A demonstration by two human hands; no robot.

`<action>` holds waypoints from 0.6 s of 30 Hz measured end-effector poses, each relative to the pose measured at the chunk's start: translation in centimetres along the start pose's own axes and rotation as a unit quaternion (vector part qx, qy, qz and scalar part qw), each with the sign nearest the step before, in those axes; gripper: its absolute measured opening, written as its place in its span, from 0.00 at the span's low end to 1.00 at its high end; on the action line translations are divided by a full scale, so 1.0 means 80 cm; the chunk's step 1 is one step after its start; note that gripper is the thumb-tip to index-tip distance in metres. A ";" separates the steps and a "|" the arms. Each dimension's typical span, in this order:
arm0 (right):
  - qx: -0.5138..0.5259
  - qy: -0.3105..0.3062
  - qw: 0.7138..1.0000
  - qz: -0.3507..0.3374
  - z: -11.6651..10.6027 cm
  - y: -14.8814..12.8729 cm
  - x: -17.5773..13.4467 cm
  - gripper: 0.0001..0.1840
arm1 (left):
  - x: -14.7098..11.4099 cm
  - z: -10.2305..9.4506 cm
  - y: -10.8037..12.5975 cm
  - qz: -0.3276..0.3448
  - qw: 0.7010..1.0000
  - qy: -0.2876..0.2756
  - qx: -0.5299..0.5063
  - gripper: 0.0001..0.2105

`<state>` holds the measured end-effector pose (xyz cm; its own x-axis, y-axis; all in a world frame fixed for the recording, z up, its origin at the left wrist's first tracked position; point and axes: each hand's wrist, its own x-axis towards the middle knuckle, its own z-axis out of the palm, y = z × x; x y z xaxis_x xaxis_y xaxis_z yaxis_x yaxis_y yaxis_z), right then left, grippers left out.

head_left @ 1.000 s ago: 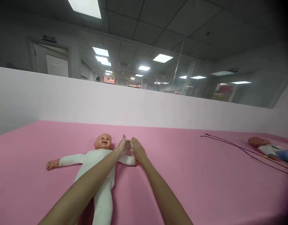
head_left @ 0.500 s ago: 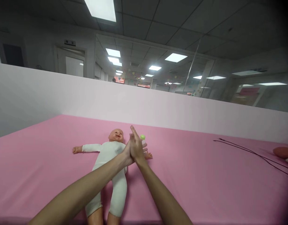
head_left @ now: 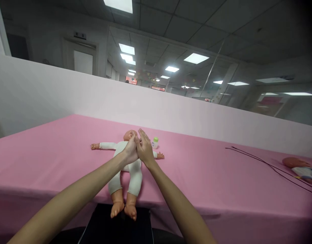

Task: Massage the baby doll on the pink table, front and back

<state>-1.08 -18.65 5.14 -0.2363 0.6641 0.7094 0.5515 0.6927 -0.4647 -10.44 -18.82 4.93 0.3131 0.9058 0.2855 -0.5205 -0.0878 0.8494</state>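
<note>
A baby doll (head_left: 135, 173) in a white cloth suit lies on its back on the pink-covered table, arms spread and feet at the front edge. Over its chest and face, my left hand (head_left: 131, 149) and my right hand (head_left: 145, 149) are pressed palm to palm. Right-hand fingers are stretched out; the left fingers are partly hidden behind them. Nothing shows between the palms. Just beyond my right hand stands a small white bottle (head_left: 155, 143) with a green cap, upright near the doll's hand.
The pink table cover (head_left: 196, 176) spans the view. Thin black cables (head_left: 267, 164) lie at the right, near a second doll (head_left: 296, 166) cut off by the frame. A low white wall (head_left: 171, 110) runs along the back. A dark object (head_left: 117, 227) sits below the front edge.
My hands remain pressed together and now cover part of the doll's face. The view has shifted, so the doll's feet, the table's front edge and more of the bottle show.
</note>
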 end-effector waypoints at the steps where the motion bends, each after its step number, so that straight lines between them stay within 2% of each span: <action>1: -0.016 -0.009 1.000 0.011 -0.005 0.010 0.003 0.42 | 0.000 -0.006 0.007 -0.014 1.000 -0.005 0.005 0.45; 2: -0.034 -0.025 0.999 0.022 -0.009 0.022 0.003 0.43 | 0.000 -0.015 0.014 -0.022 1.000 0.001 0.020 0.46; 4: -0.066 -0.066 0.994 0.063 -0.013 0.049 -0.004 0.45 | 0.001 -0.042 0.022 -0.011 0.993 0.055 0.101 0.45; 6: -0.085 -0.112 0.981 0.130 -0.011 0.078 -0.015 0.46 | 0.000 -0.080 0.018 0.033 0.962 0.115 0.246 0.41; 8: -0.085 -0.143 0.968 0.189 -0.003 0.105 -0.027 0.47 | -0.002 -0.123 0.004 0.073 0.895 0.124 0.422 0.38; 10: -0.075 -0.165 0.960 0.212 0.009 0.130 -0.036 0.48 | -0.003 -0.163 -0.016 0.080 0.810 0.111 0.570 0.35; 12: -0.079 -0.175 0.963 0.190 0.025 0.149 -0.043 0.46 | -0.003 -0.196 -0.036 0.067 0.774 0.108 0.620 0.31; 14: -0.102 -0.160 0.971 0.143 0.040 0.162 -0.050 0.39 | -0.003 -0.217 -0.052 0.053 0.762 0.111 0.636 0.30; 16: -0.126 -0.130 0.977 0.111 0.053 0.168 -0.056 0.34 | -0.004 -0.231 -0.061 0.045 0.748 0.112 0.653 0.29; 18: -0.139 -0.107 0.978 0.116 0.060 0.171 -0.062 0.33 | -0.009 -0.240 -0.064 0.043 0.733 0.108 0.670 0.28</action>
<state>3.79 -11.15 -7.27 -0.2253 0.8583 0.4611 0.7992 0.4335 -0.4164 -23.24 -11.02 -8.16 0.1156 0.9049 0.4095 0.7618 -0.3453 0.5481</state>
